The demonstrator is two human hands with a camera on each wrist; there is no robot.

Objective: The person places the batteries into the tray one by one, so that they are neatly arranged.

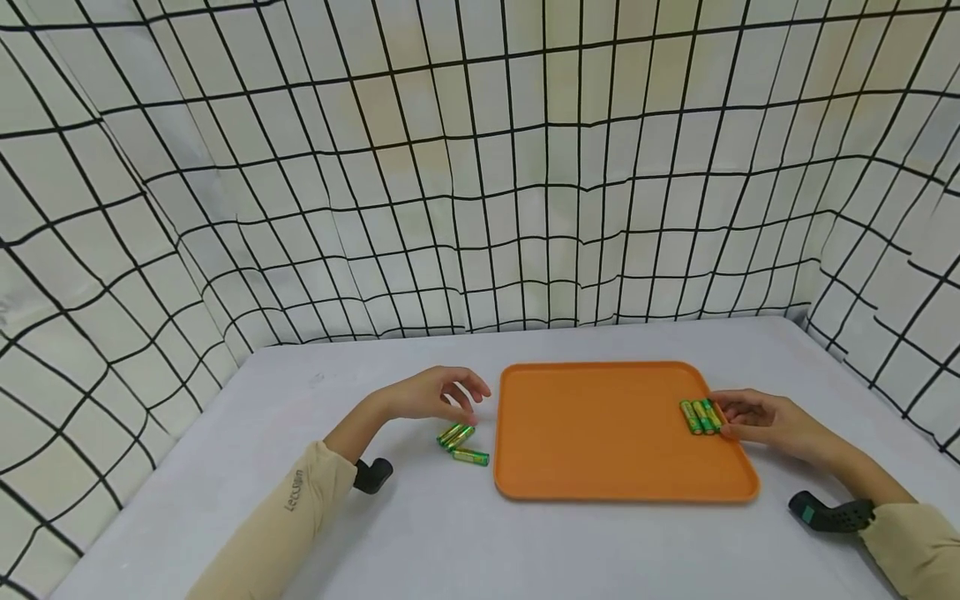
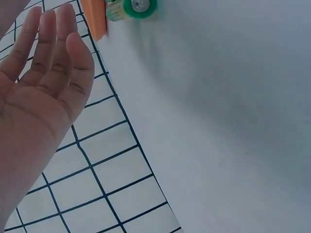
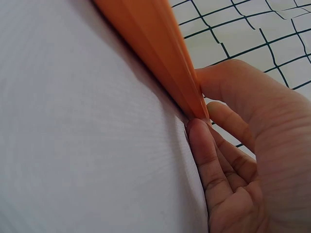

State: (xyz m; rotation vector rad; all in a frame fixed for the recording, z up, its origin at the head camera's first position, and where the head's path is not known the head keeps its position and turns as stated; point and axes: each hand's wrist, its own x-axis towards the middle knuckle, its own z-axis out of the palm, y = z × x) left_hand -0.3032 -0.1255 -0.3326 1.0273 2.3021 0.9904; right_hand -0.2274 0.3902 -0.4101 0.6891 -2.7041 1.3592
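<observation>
My left hand [image 1: 431,393] hovers with relaxed, slightly bent fingers just above a small group of green-and-yellow batteries [image 1: 470,457] on the table, left of the tray. It holds nothing; in the left wrist view its palm [image 2: 36,109] is bare, and a battery's end [image 2: 141,5] shows at the top. An orange tray [image 1: 592,433] lies flat on the table. At its right edge my right hand [image 1: 772,425] pinches the rim between thumb and fingers, as the right wrist view shows. Beside those fingertips, several batteries [image 1: 702,417] lie side by side inside the tray.
A white table [image 1: 420,542] carries everything. White walls with a black grid [image 1: 525,192] enclose it at the back and both sides. Black wrist devices sit at the left wrist [image 1: 372,475] and the right wrist [image 1: 828,512].
</observation>
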